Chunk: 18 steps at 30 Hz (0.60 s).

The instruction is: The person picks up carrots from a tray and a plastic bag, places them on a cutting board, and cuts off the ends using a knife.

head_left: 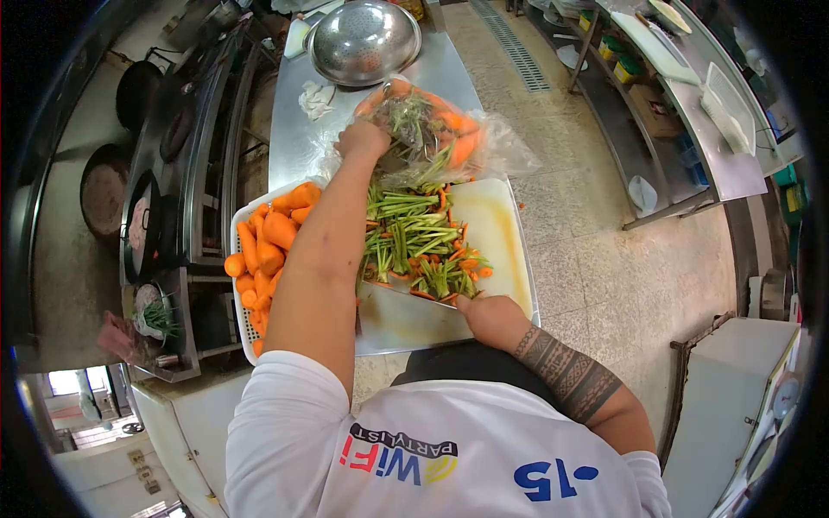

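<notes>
My left hand [363,140] reaches forward to a clear plastic bag [505,142] of carrots and green tops; its fingers are closed on the near left side of the bag, partly hidden. At the near edge of a pile of cut carrot tops [406,220], my right hand [494,319] is closed around what looks like a knife. Its handle is hidden in the fist, and the thin blade [414,296] points left along the trimmings. The pile lies on a white cutting board [492,224] with orange stains. Left of my left forearm, trimmed carrots [276,231] fill a white plastic basket [240,298].
A metal colander [364,43] lies upside down at the far end of the steel table [289,142], near a crumpled white plastic piece [316,99]. Stoves with pans [105,190] stand on the left. Steel shelving [717,164] is on the right across the tiled floor.
</notes>
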Each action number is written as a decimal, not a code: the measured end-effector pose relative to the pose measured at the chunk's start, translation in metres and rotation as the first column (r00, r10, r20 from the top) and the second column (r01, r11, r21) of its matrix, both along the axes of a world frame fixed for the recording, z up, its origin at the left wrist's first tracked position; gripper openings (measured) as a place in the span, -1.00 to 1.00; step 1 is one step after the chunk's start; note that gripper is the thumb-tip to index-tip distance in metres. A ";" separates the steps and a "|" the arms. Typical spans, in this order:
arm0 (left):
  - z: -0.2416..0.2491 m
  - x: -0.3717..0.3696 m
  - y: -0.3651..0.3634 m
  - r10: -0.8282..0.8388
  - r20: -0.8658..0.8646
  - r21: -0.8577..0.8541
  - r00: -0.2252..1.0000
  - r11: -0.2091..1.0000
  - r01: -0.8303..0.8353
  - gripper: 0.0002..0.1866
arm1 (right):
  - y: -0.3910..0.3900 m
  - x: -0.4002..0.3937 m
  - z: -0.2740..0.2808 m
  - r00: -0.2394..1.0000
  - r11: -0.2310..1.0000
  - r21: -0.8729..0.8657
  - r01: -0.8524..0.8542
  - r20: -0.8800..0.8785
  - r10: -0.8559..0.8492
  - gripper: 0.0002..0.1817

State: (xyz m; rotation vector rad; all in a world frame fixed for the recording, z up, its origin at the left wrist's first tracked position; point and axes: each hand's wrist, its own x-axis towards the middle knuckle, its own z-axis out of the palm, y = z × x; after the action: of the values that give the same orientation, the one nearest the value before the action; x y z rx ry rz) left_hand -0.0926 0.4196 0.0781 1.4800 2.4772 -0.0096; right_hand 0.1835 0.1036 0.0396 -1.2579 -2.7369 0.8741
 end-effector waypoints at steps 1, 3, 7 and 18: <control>-0.003 -0.007 0.002 0.019 0.013 0.030 1.000 0.999 -0.019 -0.33 | 0.000 0.002 -0.001 1.000 1.000 0.016 -0.002 -0.017 0.002 -0.80; -0.006 -0.014 0.001 0.007 -0.010 0.008 1.000 1.000 -0.007 -0.30 | 0.000 0.003 -0.001 1.000 0.999 0.032 -0.007 -0.006 0.007 -0.80; -0.013 -0.019 -0.014 -0.069 -0.139 -0.137 0.988 0.989 0.050 -0.29 | -0.001 0.004 -0.002 1.000 1.000 0.029 -0.011 -0.025 0.011 -0.82; 0.015 -0.057 -0.001 -0.178 0.034 -0.195 0.983 0.964 0.182 -0.27 | 0.000 0.001 0.000 0.998 0.999 0.019 -0.050 0.044 0.049 -0.84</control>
State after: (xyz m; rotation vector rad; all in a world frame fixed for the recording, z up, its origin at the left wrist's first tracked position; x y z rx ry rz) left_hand -0.1491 0.4189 0.0931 1.6041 2.2454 -0.2681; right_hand 0.1848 0.1033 0.0395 -1.2252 -2.8151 0.8298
